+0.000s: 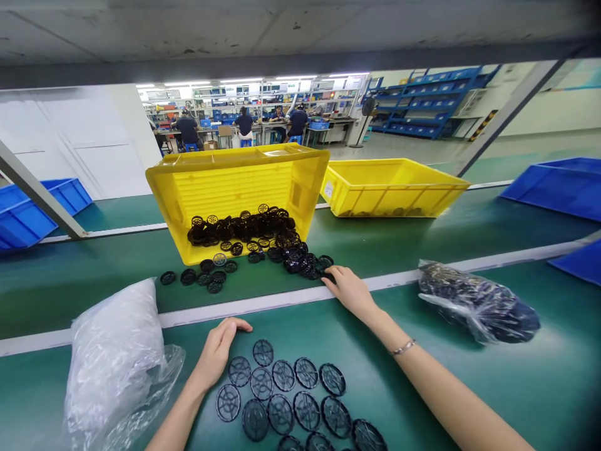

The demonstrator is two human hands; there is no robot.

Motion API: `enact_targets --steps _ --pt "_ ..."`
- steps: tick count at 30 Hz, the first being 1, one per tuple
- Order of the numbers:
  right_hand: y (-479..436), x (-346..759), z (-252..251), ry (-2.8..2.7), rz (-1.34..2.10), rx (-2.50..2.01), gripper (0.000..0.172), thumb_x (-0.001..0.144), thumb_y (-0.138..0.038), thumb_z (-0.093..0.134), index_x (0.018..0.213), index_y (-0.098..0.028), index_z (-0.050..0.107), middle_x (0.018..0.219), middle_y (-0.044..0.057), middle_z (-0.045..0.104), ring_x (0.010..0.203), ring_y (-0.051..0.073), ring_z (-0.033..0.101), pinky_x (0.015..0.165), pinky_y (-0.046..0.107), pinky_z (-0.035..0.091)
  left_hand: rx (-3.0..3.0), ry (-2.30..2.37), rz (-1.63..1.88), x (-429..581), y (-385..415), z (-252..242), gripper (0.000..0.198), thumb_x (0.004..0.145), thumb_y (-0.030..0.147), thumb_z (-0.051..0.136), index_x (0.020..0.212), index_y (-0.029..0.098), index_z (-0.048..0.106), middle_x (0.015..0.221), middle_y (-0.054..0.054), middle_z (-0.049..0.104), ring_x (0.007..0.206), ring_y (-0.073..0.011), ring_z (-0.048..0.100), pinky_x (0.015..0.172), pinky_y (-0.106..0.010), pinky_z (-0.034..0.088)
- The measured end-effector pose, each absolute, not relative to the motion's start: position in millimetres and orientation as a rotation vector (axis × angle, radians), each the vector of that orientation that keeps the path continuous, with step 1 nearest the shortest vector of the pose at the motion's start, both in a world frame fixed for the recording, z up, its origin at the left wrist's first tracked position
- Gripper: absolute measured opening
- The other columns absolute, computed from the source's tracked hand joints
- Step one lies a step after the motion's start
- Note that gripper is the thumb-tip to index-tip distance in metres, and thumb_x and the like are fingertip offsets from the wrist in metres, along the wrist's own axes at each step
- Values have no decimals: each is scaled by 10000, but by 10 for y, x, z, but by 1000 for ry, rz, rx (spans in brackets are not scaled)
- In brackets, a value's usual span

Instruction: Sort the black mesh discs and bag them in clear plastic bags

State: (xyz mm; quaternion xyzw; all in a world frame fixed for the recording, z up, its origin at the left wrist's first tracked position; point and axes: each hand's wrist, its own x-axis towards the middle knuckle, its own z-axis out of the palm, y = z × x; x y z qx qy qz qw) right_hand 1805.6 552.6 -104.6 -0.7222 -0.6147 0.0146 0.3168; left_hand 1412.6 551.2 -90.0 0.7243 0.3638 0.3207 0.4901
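Reaching open-fingered, the right hand [350,289] touches the spilled black grille discs [300,260]; a rough pull could slide more from the tipped yellow crate [235,181].

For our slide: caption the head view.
Right hand touches discs spilled from tipped yellow bin; left hand beside laid-out discs.

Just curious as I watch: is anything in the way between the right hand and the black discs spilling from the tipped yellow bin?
Nothing visible does; the right hand is at the near edge of the black discs.
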Motion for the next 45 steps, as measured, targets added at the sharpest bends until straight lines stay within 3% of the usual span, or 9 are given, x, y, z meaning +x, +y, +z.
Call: enact_targets --steps 6,12,17,22,26,31,36,41,45 --pt "5319 17933 -951 -1448 359 -1872 463 1003 -461 223 1044 -182 590 909 135 713 784 254 679 704 388 552 1736 880 787 14129 5507 -897 478 1020 477 316 1007 197 703 1082 -73 713 1076 -234 613 1026 -360 416" --pt "5004 17549 -804 -1574 1054 -1590 522 936 -620 441 1044 -147 635 857 86 691 710 191 612 651 323 517 1740 872 787 14121 5500 -890 469 1024 463 316 1006 194 699 1081 -69 710 1077 -225 609 1023 -347 401" --pt "4838 17193 -726 -1914 934 -1613 361 948 -508 501 954 -199 689 937 64 666 761 179 592 703 306 476 1742 879 787 14127 5503 -874 468 1028 457 311 1003 197 699 1071 -60 712 1067 -217 614 1009 -336 402" --pt "4876 16954 -606 -2088 1035 -1486 272 973 -407 499 986 -214 690 903 41 688 753 169 608 696 276 470 1751 860 807 14127 5508 -900 463 1029 455 322 1005 195 704 1053 -56 715 1042 -209 623 986 -331 420" --pt "5294 16720 -517 -2174 727 -1496 238 974 -329 488 954 -198 686 874 45 691 735 171 608 678 276 448 1764 845 825 14127 5494 -901 466 1030 452 322 1004 201 713 1037 -54 717 1019 -206 627 965 -329 432" --pt "6121 16126 -529 -2202 448 -1529 118 971 -271 543 1008 -205 633 949 35 680 814 152 638 757 255 463 1785 845 851 14130 5485 -878 466 1031 436 319 966 208 720 1013 -49 720 999 -203 626 951 -326 429" --pt "6635 15566 -688 -2126 328 -1699 297 964 -428 584 1116 -174 553 984 101 677 904 239 654 746 316 477 1781 846 853 14130 5485 -873 471 1029 439 312 961 202 713 993 -55 720 982 -206 629 940 -330 432" --pt "6646 15492 -787 -2167 234 -1659 228 943 -315 610 1122 -190 542 1115 107 616 1037 240 603 800 319 483 1667 836 933 14134 5528 -943 472 1023 453 322 967 194 713 998 -70 725 987 -210 641 947 -338 449" --pt "6448 15685 -728 -2214 209 -1538 246 926 -259 623 1151 -207 536 1164 75 583 1057 203 583 861 303 483 1332 980 1258 14097 5672 -1060 486 990 516 361 882 169 684 931 -92 711 917 -219 648 885 -355 493"
